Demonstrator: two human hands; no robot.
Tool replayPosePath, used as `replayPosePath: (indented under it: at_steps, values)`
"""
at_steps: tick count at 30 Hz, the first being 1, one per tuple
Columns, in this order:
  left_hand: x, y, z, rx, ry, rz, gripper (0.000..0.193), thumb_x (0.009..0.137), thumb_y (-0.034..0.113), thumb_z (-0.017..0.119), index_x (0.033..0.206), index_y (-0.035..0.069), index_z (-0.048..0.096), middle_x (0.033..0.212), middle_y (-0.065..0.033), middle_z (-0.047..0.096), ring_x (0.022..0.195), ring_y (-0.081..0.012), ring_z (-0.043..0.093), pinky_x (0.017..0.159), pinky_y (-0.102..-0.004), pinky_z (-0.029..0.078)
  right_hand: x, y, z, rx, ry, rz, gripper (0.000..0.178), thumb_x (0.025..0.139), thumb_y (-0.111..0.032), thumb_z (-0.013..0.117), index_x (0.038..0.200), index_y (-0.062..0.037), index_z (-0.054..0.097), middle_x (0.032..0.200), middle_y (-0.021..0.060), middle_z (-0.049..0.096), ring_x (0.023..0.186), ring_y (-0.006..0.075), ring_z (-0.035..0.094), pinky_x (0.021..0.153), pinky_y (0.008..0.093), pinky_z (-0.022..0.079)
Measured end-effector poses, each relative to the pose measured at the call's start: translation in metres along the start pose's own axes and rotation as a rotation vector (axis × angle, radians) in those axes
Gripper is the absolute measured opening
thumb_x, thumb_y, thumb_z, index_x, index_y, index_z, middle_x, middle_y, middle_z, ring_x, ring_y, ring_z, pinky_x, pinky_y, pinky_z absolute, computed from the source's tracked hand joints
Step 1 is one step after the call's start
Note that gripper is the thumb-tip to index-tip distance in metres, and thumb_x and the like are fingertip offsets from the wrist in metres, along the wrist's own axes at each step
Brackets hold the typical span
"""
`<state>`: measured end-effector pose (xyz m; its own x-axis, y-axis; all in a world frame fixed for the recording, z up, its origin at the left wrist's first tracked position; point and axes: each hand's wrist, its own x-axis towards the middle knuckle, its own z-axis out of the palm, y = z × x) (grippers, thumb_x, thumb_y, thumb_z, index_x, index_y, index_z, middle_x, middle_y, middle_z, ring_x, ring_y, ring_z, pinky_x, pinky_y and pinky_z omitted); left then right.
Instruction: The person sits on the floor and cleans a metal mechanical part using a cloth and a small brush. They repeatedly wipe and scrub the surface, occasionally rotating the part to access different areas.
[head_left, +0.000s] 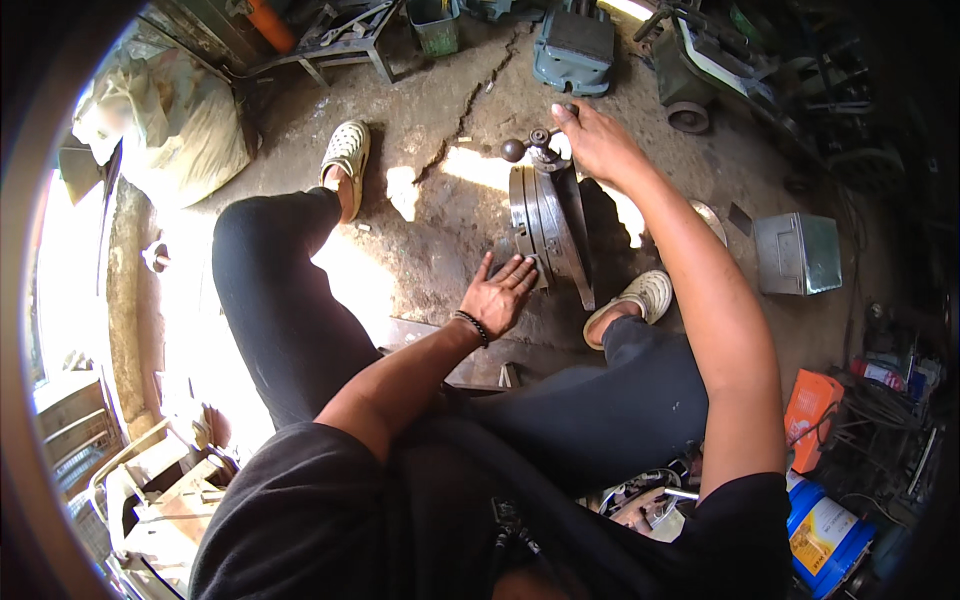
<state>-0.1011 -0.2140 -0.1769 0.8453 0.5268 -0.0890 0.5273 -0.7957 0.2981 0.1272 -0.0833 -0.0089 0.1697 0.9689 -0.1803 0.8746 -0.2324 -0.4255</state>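
A round metal rotary table (540, 222), slotted around its side, stands on edge on the floor between my feet. At its upper end is a crank handle (541, 138) with a dark ball knob (513, 150). My right hand (597, 142) is closed around the crank's dark grip, thumb on top. Stretched fingers of my left hand (497, 297) rest against the lower part of the table's face, pressing nothing into the palm. What lies under those fingertips is partly hidden. A dark beaded bracelet circles my left wrist.
Beyond the rotary table sits a blue-grey machine housing (574, 50). A metal box (798, 254) is at the right, with an orange box (813, 418) and blue bucket (826, 535) nearer. White sacks (165, 125) slump at the left. Machinery (715, 60) lines the far right.
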Motion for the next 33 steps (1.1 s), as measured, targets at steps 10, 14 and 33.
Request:
replayPosePath:
  at_steps: [10,14,33]
  values:
    - [-0.022,-0.039,0.000,-0.105,-0.342,-0.155,0.036,0.099,0.027,0.041,0.125,0.010,0.059,0.133,-0.0117,0.057,0.113,-0.0321,0.059,0.096,-0.0459,0.047,0.009,0.010,0.005,0.046,0.003,-0.015,0.086,0.094,-0.068,0.030,0.146,0.0015,0.035,0.145,0.0231,0.043,0.136,0.0369,0.040,0.112,0.0417,0.032]
    - [-0.028,-0.059,0.013,-0.251,-0.376,-0.429,0.035,0.098,0.031,0.041,0.112,0.011,0.065,0.112,-0.0177,0.066,0.099,-0.0389,0.064,0.085,-0.0484,0.052,0.001,0.013,0.001,0.082,-0.047,-0.028,0.082,0.095,-0.065,0.032,0.145,-0.0003,0.036,0.144,0.0227,0.044,0.135,0.0364,0.041,0.111,0.0417,0.033]
    - [0.021,-0.054,0.028,-0.467,-0.643,-0.605,0.033,0.092,0.029,0.056,0.117,0.010,0.067,0.122,-0.0144,0.065,0.113,-0.0311,0.063,0.092,-0.0420,0.052,-0.069,0.081,0.041,0.250,0.006,0.137,0.076,0.094,-0.058,0.046,0.145,-0.0013,0.039,0.146,0.0239,0.043,0.138,0.0357,0.038,0.112,0.0386,0.030]
